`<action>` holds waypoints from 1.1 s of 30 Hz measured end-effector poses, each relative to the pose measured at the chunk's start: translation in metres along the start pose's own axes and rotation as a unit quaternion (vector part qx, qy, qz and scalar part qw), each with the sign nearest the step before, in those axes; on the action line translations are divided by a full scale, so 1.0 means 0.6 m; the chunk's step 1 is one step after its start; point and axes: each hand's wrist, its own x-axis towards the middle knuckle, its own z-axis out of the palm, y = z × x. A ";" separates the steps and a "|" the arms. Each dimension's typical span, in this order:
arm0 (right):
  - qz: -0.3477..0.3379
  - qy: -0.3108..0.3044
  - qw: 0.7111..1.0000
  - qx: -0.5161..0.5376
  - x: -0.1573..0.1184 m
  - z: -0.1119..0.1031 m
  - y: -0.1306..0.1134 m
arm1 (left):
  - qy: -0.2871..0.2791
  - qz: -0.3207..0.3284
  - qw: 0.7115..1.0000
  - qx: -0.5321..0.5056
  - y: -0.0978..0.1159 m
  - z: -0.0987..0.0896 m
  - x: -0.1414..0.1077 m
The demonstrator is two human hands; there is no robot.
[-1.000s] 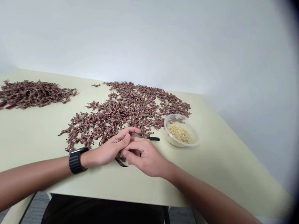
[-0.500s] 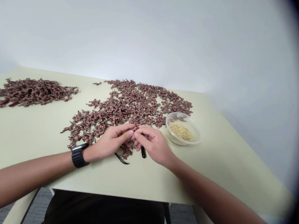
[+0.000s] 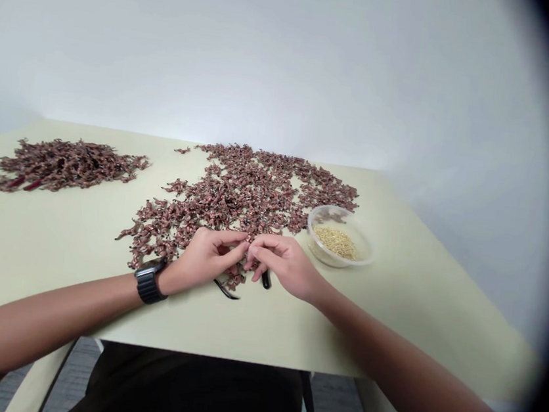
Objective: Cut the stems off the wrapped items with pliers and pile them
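Note:
My left hand (image 3: 205,256), with a black watch (image 3: 150,279) on its wrist, pinches a small reddish-brown piece (image 3: 250,237) between thumb and forefinger. From the other side the fingertips of my right hand (image 3: 291,267) close on the same piece, so both hands meet there. Fingers cover most of it, and its exact kind is too small to make out. Under the hands lie a thin, curved black handle (image 3: 226,290) and a thicker black end (image 3: 266,279); whether they belong to one tool is hidden.
Many similar brown pieces (image 3: 236,195) spread across the middle of the pale table (image 3: 422,302). A second heap (image 3: 71,166) lies at the left, with dark red bits at its front. Right of my hands stands a clear plastic bowl (image 3: 366,261) holding tiny gold-coloured bits (image 3: 337,241).
The whole view has shifted slightly, so the table's things appear a little further right and higher. Both hands stay together at the small piece, their fingers slightly re-posed.

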 end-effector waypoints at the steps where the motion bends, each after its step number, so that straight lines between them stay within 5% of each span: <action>1: 0.004 -0.004 1.000 -0.003 0.000 -0.002 0.001 | -0.002 0.001 1.000 0.012 0.001 -0.001 0.000; 7: -0.024 0.056 0.989 -0.132 -0.003 -0.023 0.005 | 0.031 -0.009 0.999 0.004 0.000 -0.004 0.001; 13: -0.158 0.106 0.929 -0.317 -0.007 -0.017 0.000 | 0.010 -0.017 1.000 -0.022 0.000 -0.003 0.000; 33: -0.209 0.059 0.885 -0.412 -0.004 -0.018 0.014 | -0.037 -0.048 0.997 -0.050 0.010 0.002 -0.007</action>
